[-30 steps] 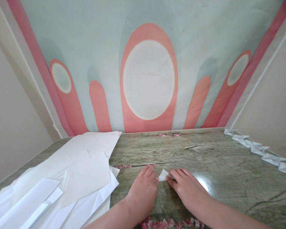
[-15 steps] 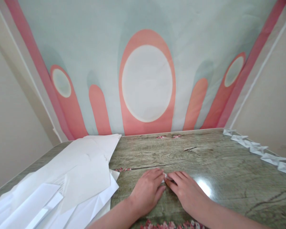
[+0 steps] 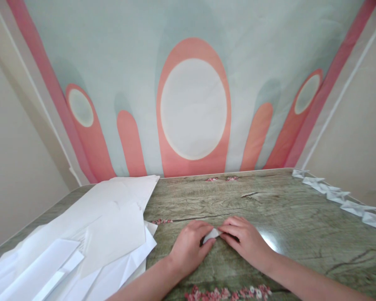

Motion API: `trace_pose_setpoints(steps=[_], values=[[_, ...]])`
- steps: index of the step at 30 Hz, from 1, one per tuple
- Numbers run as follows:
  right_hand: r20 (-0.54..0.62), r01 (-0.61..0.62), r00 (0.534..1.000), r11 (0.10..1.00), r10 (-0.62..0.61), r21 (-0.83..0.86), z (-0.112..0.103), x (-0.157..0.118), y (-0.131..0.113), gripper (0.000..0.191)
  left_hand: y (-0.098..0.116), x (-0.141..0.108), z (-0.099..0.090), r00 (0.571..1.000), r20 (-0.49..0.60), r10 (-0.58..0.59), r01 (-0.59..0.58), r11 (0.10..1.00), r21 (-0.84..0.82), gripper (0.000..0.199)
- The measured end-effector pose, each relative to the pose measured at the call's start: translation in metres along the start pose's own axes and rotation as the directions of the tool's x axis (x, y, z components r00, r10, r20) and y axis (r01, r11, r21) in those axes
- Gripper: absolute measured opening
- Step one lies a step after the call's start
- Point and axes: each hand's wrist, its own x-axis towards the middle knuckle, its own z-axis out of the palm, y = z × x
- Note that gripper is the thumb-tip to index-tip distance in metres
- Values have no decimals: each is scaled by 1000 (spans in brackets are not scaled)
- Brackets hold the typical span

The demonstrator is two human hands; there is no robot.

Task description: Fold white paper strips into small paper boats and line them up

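A small folded white paper (image 3: pixel 212 235) is held just above the wood-patterned table, between both hands. My left hand (image 3: pixel 191 244) grips its left side, with the thumb below and the fingers above. The fingertips of my right hand (image 3: pixel 242 238) pinch its pointed right end. Part of the paper is hidden behind the fingers of my left hand.
A heap of white paper sheets (image 3: pixel 113 238) covers the left of the table (image 3: pixel 288 209). Several folded white paper pieces (image 3: pixel 357 207) line the right edge. Behind the table stands a green and coral patterned wall panel (image 3: pixel 191 167).
Both hands have shifted, and more of the small folded paper shows between them. The fingers of my right hand have moved slightly up and now pinch the paper's tip.
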Motion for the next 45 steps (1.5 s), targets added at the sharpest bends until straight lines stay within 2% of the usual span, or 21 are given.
trace_pose_setpoints(steps=[5,9,12,17,21,25,35,45], values=[[-32,-51,998,978,58,204,0,1,0,18,3,2,-3,999,29,-39,42,992,-121,19],[-19,-115,991,897,136,426,-2,2,-5,21,5,3,-6,995,77,-62,77,974,-211,23],[12,-140,988,857,155,495,-5,2,-11,21,5,3,-7,993,102,-62,86,966,-243,24],[41,-171,983,813,180,557,-3,-1,-21,22,4,3,-4,991,107,-76,109,933,-344,22],[57,-214,972,769,226,602,1,-2,-26,28,3,2,4,990,54,-130,141,886,-443,19],[61,-204,975,754,213,624,4,-3,-28,26,3,1,9,991,23,-134,128,868,-480,18],[61,-194,977,736,204,648,7,-4,-25,30,10,0,2,995,35,-98,104,900,-424,17],[29,-189,976,766,217,614,5,-3,-27,27,8,1,1,996,39,-79,88,913,-399,22]])
